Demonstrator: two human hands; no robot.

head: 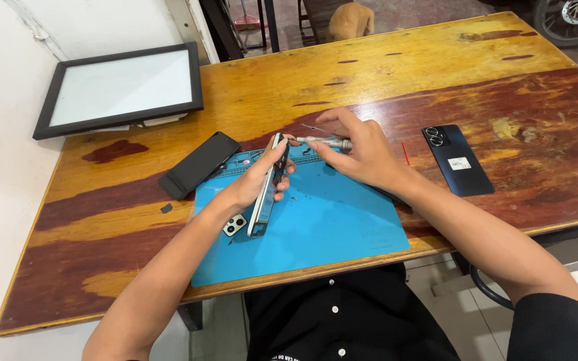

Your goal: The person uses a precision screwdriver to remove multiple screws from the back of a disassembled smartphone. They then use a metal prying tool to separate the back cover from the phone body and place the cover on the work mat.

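Two hands: left hand (252,184) grips phone (267,190), right hand (362,150) screwdriver (322,141).

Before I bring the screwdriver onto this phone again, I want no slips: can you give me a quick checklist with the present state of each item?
1. Phone gripped by left hand, held on edge over the blue mat: ok.
2. Screwdriver held in right hand: ok.
3. Tip seated in a screw: cannot tell, too small to see.
4. Loose camera piece lying on the mat beside the phone's lower end: not ok, close to the work.
5. Black phone with one end on the mat's corner: not ok, partly on the mat.
6. Back cover lying apart on the table: ok.
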